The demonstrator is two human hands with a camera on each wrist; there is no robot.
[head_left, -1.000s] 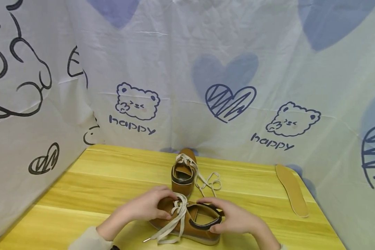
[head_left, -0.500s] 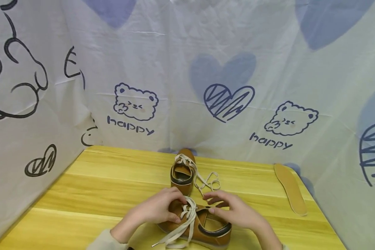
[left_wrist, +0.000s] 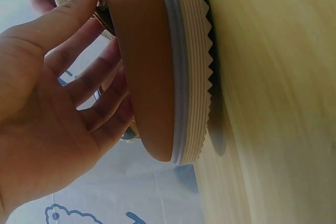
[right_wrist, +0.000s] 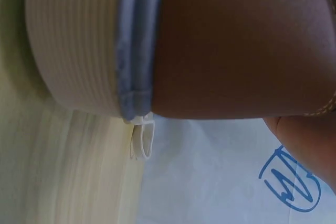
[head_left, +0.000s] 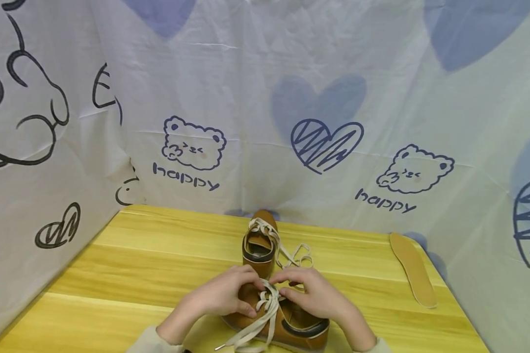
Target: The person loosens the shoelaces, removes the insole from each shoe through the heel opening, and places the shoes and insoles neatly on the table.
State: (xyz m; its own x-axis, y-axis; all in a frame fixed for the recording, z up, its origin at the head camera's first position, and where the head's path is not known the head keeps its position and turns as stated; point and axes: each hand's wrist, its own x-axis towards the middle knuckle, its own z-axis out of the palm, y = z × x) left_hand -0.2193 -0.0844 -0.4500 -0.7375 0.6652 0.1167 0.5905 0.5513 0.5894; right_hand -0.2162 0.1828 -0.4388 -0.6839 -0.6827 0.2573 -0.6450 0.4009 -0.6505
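A brown leather shoe [head_left: 298, 337] with a dark collar lies sideways at the table's front, toe to the left. My left hand [head_left: 218, 294] grips its front part, thumb on the near side and fingers over the far side. In the left wrist view that hand [left_wrist: 58, 98] spans the shoe's upper [left_wrist: 144, 66] above the ridged sole. My right hand [head_left: 318, 296] reaches over the shoe opening and pinches the cream shoelace [head_left: 270, 314] at the top of the lacing. Loose lace ends hang over the near side. The right wrist view shows mostly the heel [right_wrist: 226, 45].
Behind stands a second brown shoe [head_left: 258, 262], toe away, its loose lace [head_left: 306, 255] trailing right on the yellow wooden table [head_left: 128, 274]. A tan insole [head_left: 412, 269] lies near the right edge. A printed cloth [head_left: 247, 98] surrounds the table's back and sides.
My right hand has let go of the shoe's heel and moved left to the top of the lacing. The shoe has shifted slightly right with my left hand still on it.
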